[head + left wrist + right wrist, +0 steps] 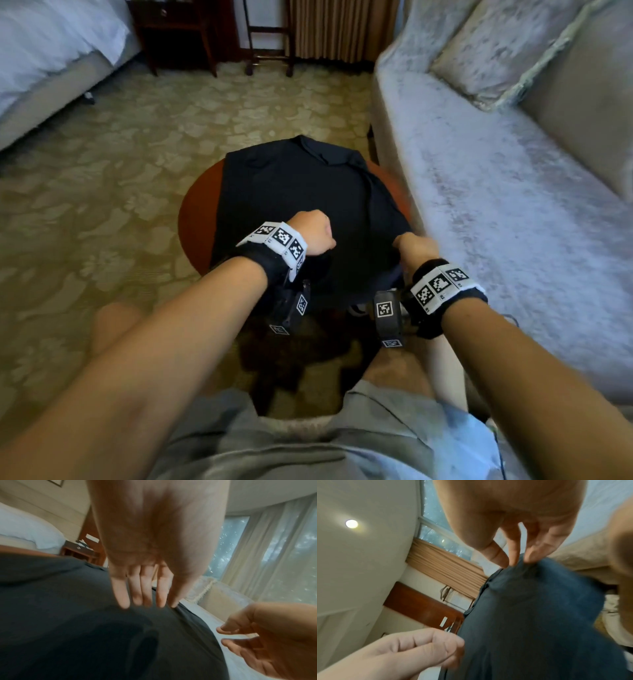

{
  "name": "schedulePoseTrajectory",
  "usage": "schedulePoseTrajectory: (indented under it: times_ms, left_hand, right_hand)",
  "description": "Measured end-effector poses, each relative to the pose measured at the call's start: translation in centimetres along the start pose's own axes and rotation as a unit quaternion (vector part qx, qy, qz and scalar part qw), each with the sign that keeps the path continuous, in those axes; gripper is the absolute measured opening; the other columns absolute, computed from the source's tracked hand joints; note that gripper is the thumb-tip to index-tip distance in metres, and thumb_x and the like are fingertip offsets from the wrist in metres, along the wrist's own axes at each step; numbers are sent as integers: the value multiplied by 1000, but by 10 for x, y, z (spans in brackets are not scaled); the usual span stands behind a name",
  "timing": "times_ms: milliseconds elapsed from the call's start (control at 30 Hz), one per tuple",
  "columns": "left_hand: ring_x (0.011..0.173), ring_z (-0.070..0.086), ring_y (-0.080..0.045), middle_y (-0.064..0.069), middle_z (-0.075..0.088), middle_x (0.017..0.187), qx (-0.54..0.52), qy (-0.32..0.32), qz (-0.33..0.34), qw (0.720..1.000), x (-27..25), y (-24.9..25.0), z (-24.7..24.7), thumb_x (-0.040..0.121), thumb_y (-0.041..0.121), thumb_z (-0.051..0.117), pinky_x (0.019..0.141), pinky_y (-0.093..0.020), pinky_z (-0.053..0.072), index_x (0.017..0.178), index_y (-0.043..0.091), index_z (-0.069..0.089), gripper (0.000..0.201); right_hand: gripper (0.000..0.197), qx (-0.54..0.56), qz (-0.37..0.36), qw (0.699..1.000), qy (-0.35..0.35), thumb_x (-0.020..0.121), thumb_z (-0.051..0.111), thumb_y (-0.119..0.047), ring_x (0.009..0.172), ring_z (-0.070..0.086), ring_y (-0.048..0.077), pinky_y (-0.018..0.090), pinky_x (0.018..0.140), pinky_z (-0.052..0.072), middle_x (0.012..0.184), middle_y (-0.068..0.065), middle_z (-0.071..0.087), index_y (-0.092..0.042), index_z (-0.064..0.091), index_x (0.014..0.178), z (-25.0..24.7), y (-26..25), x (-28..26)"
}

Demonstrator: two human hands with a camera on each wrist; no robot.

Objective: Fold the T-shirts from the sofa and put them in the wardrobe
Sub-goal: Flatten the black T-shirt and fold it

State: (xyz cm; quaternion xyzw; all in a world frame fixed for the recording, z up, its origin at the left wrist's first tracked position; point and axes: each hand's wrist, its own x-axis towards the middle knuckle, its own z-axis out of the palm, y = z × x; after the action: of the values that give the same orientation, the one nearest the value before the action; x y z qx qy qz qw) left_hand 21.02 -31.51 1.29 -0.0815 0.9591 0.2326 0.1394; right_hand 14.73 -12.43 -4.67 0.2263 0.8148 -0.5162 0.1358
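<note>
The dark T-shirt (294,192) lies spread on the round red surface (197,212) beside the sofa (496,192), collar far. Your left hand (145,563) presses it with straight fingers; your right hand (522,524) pinches its near edge.
</note>
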Motion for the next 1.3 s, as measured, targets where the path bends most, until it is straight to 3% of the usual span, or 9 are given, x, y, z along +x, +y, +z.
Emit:
schedulePoseTrajectory:
  times_ms: [67, 167, 333, 467, 567, 733, 900, 1033, 1300]
  left_hand:
    - [124, 45, -25, -3, 51, 130, 64, 24, 42, 997, 17, 22, 19, 90, 29, 62, 97, -41, 45, 113, 19, 63, 24]
    - [142, 23, -21, 1, 32, 149, 104, 24, 85, 991, 35, 46, 46, 92, 35, 58, 110, -44, 30, 135, 23, 47, 47]
    - [148, 12, -18, 1, 25, 157, 85, 1, 90, 992, 50, 57, 71, 94, 35, 56, 118, -49, 15, 147, 18, 31, 61]
    - [143, 24, -18, 2, 29, 155, 77, 2, 85, 993, 52, 54, 71, 93, 37, 57, 115, -49, 22, 147, 19, 32, 63]
    - [143, 25, -21, 1, 28, 155, 84, -5, 81, 993, 54, 55, 69, 91, 41, 58, 113, -50, 27, 151, 20, 22, 72]
    - [142, 18, -27, -3, 20, 156, 149, -11, 68, 986, 56, 62, 75, 94, 55, 43, 110, -49, 27, 154, 19, 4, 80]
    - [142, 5, -30, -4, 6, 158, 185, -16, 51, 981, 51, 59, 79, 92, 56, 42, 109, -51, 18, 145, 27, 34, 61]
    - [137, 16, -30, -4, 20, 152, 155, 54, 34, 986, 41, 39, 66, 90, 50, 52, 108, -47, 20, 135, 30, 48, 50]
    - [133, 28, -30, -8, 37, 142, 105, 71, -84, 988, 29, -19, 13, 93, 35, 57, 106, -44, 27, 137, 27, 46, 46]
  right_hand:
    - [51, -42, 9, 998, 35, 70, 59, -27, 104, 62, 37, 40, 89, 51, 110, 21, 66, 3, 64, 111, -18, 16, 17]
    - [42, -5, -4, 1000, -16, 60, 54, -17, 105, 60, 35, 34, 79, 45, 104, 15, 65, -2, 69, 96, -30, 23, 18]
    - [86, 134, -4, 989, -70, 68, 43, 5, 81, 57, 20, 29, 66, 46, 112, 20, 60, -10, 25, 152, -25, 27, 33]
    - [40, 43, -11, 994, -95, 71, 48, 5, 81, 59, 32, 36, 69, 46, 82, 15, 63, 0, 69, 105, -31, 23, 38]
    - [11, 56, 19, 995, -82, 58, 61, -15, 80, 56, 32, 35, 65, 43, 78, 11, 60, -10, 64, 67, -39, 22, 31]
    - [20, 127, -109, 986, -24, 73, 67, -1, 77, 59, 18, 29, 68, 46, 70, -2, 60, -19, 61, 68, -52, 7, 21]
    - [22, -71, -236, 960, -130, 73, 76, -7, 73, 59, 6, 20, 72, 44, 64, -15, 62, -27, 69, 69, -42, -15, -1]
    - [16, -196, -171, 945, -198, 77, 74, -32, 97, 62, 15, 26, 80, 47, 99, -2, 70, -23, 77, 90, -35, -11, -9]
    - [54, -260, -5, 914, -313, 99, 48, -46, 41, 50, 18, 19, 39, 38, 59, 13, 59, 1, 69, 85, -22, -23, -25]
